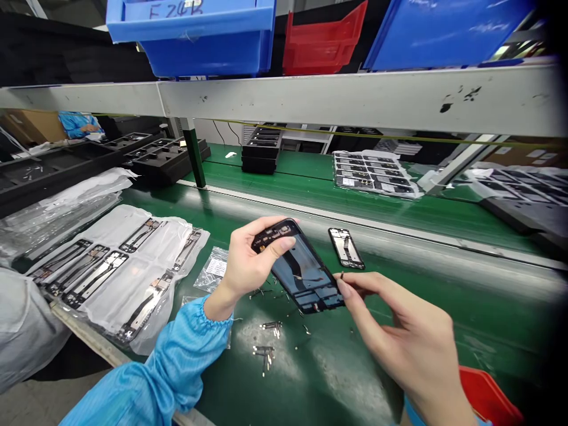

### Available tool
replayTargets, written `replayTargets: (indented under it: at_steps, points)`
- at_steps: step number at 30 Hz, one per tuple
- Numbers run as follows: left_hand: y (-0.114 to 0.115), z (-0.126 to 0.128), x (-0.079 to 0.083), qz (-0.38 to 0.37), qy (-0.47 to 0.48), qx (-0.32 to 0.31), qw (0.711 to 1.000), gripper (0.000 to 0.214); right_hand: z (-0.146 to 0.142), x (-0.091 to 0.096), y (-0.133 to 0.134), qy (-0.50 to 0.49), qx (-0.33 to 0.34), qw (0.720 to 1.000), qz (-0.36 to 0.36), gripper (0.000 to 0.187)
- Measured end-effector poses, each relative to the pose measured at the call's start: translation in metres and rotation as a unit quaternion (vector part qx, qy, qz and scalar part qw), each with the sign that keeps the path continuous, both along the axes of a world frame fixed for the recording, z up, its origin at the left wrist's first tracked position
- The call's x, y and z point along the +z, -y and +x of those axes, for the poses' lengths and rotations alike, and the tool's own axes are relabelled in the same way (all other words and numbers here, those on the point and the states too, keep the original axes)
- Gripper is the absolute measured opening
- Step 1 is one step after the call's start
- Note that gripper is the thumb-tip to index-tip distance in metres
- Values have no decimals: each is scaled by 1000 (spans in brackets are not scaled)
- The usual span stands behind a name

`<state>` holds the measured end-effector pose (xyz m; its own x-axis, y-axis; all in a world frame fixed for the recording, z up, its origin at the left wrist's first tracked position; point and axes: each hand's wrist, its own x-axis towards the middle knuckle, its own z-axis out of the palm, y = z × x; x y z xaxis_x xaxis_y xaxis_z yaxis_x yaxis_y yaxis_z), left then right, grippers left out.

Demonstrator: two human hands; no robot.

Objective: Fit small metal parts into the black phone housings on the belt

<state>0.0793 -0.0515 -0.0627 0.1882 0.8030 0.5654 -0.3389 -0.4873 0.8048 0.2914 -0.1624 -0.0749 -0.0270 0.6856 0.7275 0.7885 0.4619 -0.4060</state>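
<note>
My left hand [251,260] is closed around the upper end of a black phone frame [304,269], thumb across its inner side. The frame is tilted above the green bench, showing a bluish plate and a dark flex strip. At its lower right corner, my right hand [399,331] pinches a tiny dark part [341,276] between thumb and index finger; its kind is too small to make out. Beneath the phone frame lie loose small metal-and-black pieces [265,352], in little heaps. Another phone frame [346,248] lies flat just behind my right hand.
On the left, a white padded sheet [146,248] holds several phone frames beside a clear labelled bag [215,266]. Blue bins [204,53] and a red bin [322,44] stand on the overhead shelf [310,97]. A red container [486,393] sits at lower right. Black trays [261,157] stand behind.
</note>
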Motion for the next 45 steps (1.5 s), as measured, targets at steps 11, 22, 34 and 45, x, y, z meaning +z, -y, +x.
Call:
replayTargets:
  at_steps: [11, 22, 34, 45]
  points:
    - [-8, -5, 1, -40, 29, 6, 999, 25, 7, -9, -8, -69, 108, 991, -44, 18]
    - [3, 3, 3, -67, 29, 79, 994, 28, -4, -7, -14, -20, -7, 999, 45, 16]
    - [34, 33, -3, -220, 305, -220, 900, 42, -22, -17, -23, 16, -49, 979, 198, 35]
    - [31, 31, 0, -224, 280, -178, 916, 54, -30, -27, -28, 30, -64, 993, 99, 12]
